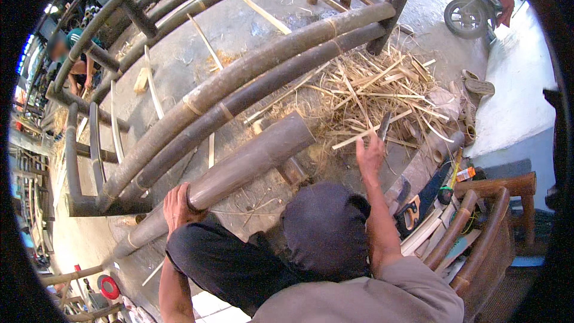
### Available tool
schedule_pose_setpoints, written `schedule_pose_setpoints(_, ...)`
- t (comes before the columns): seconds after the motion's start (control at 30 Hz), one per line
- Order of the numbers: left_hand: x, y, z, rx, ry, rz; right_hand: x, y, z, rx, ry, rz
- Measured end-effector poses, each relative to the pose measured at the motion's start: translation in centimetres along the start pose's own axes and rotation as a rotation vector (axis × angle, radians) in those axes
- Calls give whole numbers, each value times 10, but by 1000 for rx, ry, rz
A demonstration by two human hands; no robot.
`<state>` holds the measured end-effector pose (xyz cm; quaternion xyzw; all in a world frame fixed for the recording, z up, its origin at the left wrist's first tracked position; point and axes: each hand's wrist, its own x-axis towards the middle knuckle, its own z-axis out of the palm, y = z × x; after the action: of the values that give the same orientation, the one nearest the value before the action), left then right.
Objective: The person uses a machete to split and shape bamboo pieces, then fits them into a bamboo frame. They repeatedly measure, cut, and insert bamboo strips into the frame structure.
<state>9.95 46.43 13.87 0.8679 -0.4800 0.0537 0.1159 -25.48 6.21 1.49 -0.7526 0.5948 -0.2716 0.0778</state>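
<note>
Head camera, one view: wide fisheye, left of a worn pair; round field, black rim. Looks steeply down from above the person's shirt [359,302]. Close range: left hand [177,206], right hand [370,157]. Middle range: bamboo frame [192,104]. Far, upper right: motorcycle [478,9]. Straight edges bowed.

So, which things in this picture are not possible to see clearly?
In the head view:
Right hand's grip, beside a dark blade: hidden by its fingers.
Left hand's palm: turned to the thick bamboo pole.
Short bamboo piece: partly hidden under that pole.
Bamboo frame: cut by top edge.
Co-worker's hands: too small.
</note>
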Motion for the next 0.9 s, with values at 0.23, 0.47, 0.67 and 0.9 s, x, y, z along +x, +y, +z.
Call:
schedule_pose_setpoints(0.23,34,-41,-81,34,235,16,-62,110,52,-94,-368,266)
schedule_pose_setpoints(0.47,71,-108,-248,-212,485,-443,-47,137,82,87,-188,393)
schedule_pose_setpoints(0.67,63,-138,-406,-3,837,-220,-55,120,86,313,60,542)
schedule_pose_setpoints(0.9,36,-147,-451,101,912,-203,-76,73,59,449,-326,556)
